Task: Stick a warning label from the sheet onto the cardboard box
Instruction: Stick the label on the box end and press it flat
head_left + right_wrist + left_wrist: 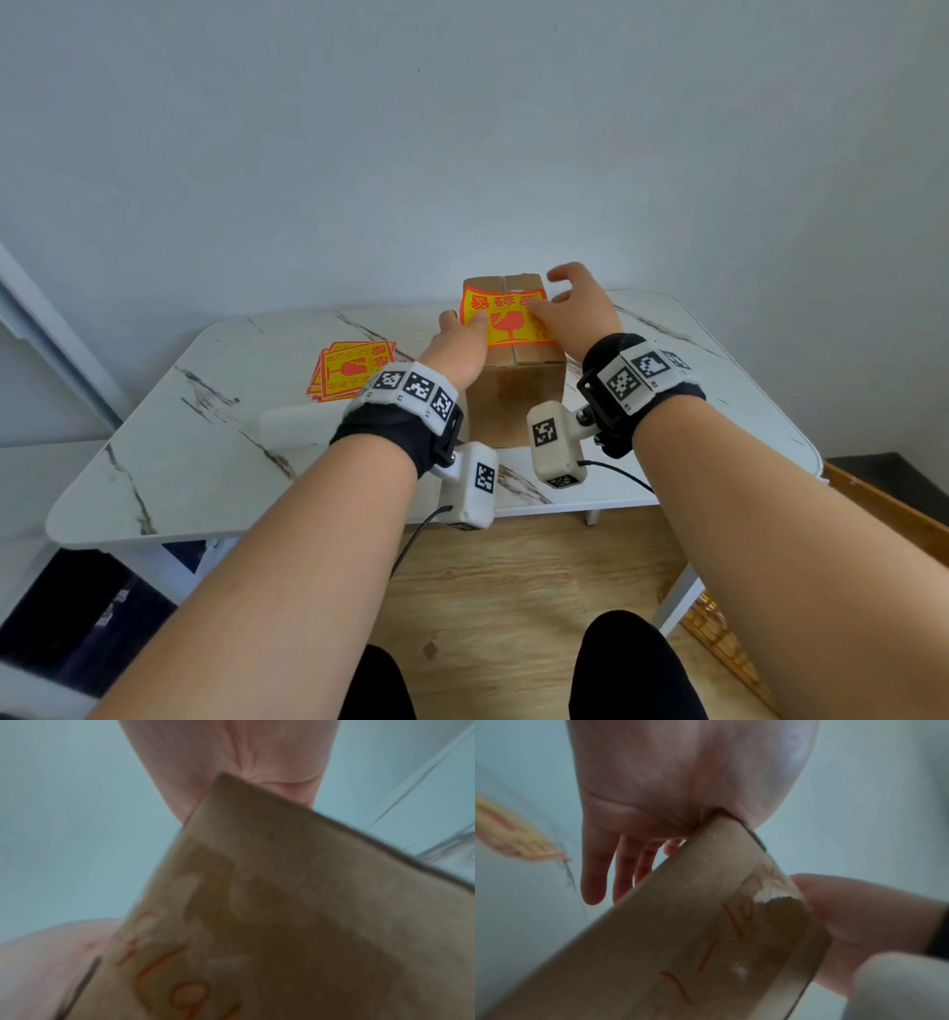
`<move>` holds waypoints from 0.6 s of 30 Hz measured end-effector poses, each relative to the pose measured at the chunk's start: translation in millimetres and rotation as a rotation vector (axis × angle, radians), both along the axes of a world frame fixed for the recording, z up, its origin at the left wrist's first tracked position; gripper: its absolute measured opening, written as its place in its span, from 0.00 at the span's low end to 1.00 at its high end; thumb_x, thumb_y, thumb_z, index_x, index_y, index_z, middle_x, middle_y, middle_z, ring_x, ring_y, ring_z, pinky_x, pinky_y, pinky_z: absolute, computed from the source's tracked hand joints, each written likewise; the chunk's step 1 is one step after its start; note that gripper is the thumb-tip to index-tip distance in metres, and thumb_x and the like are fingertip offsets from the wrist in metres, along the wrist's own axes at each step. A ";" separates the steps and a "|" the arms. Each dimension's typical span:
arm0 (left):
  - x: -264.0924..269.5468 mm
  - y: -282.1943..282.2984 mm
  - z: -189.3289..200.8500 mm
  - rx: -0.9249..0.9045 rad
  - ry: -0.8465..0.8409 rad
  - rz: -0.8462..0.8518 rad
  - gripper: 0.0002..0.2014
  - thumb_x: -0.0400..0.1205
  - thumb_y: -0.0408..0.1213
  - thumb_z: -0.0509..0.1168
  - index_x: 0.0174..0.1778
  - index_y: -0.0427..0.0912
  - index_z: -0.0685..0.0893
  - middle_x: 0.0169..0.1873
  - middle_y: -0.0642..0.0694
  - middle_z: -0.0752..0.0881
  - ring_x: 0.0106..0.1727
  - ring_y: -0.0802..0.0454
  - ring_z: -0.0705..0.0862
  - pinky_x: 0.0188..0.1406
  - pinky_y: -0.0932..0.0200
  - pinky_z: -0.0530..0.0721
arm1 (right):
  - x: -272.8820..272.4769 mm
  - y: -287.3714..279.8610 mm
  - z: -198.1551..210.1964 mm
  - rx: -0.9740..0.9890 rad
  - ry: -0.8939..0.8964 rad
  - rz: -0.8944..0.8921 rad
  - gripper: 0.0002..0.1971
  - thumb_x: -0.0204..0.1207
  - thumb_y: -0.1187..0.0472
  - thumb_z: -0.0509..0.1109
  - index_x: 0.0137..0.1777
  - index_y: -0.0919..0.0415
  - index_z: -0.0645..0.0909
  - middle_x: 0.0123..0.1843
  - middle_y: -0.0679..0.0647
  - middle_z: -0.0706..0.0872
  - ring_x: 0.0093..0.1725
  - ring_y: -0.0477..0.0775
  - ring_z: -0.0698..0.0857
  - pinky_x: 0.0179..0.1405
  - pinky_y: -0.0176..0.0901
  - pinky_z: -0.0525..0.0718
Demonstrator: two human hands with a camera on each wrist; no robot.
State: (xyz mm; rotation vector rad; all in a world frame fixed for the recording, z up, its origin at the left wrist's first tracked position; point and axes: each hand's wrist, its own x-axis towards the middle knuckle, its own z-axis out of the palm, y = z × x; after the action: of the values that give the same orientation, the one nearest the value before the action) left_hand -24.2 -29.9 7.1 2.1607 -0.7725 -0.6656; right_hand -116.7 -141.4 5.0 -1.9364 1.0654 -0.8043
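Note:
A brown cardboard box [518, 401] stands on the marble-look table [205, 462], with a yellow-and-red warning label [506, 329] lying across its top. My left hand [459, 334] sits at the box's left top edge with its thumb on the label. In the left wrist view its fingers [593, 874] hang straight down beside the box [680, 943]. My right hand [572, 306] touches the label's right part with its thumb, and its other fingers are spread loosely above. The right wrist view shows only the palm [244, 750] behind the box corner [282, 912].
A stack of spare label sheets [352, 370] lies on the table left of the box, blurred in the left wrist view [513, 835]. A white curled strip [298, 424] lies in front of the stack. A wall rises right behind the table.

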 end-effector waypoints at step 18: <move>20.5 1.9 -9.1 -0.028 -0.382 -0.358 0.28 0.88 0.45 0.46 0.86 0.48 0.53 0.87 0.52 0.49 0.88 0.50 0.46 0.87 0.49 0.46 | 0.4 8.8 -2.7 -0.062 0.080 0.063 0.13 0.81 0.58 0.64 0.61 0.54 0.86 0.55 0.57 0.86 0.49 0.54 0.83 0.40 0.39 0.74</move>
State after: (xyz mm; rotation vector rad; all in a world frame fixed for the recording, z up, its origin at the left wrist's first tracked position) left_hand -3.7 -27.9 -1.9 2.1705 -1.3850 -0.4124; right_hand -116.3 -132.6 2.4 -2.0590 1.0323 -0.7386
